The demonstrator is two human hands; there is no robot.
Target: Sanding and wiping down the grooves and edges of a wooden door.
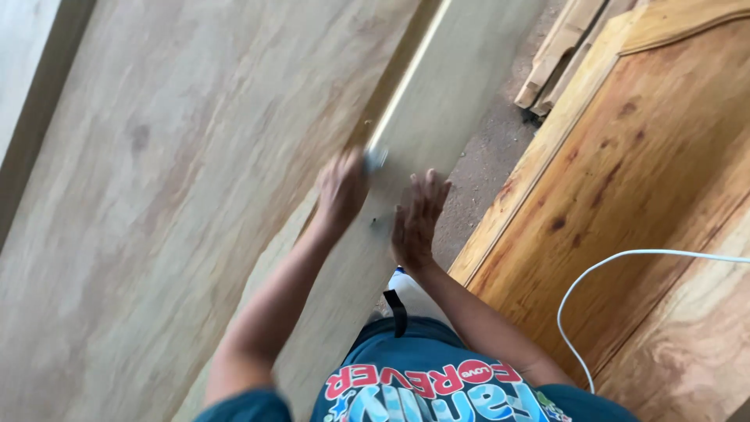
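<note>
Pale plywood sheets (180,195) leaned leftward. Left hand (341,190) gripped a small blurred metal tool (375,159) against the panel edge (406,86); right hand (418,219) pressed flat, fingers spread. Fastening seemed underway, needing steady bracing.

Two hands (379,207) (bare), one cable (594,273)

Dusty floor (488,148), wooden slats (558,55) lying on it

I see no packages, labels, signs or screens anywhere around me. The only lettering in view is the print across the chest of my teal shirt (437,387), at the bottom edge: chunky rounded letters in red-pink above light blue and white ones, with a small green patch beside them.
</note>
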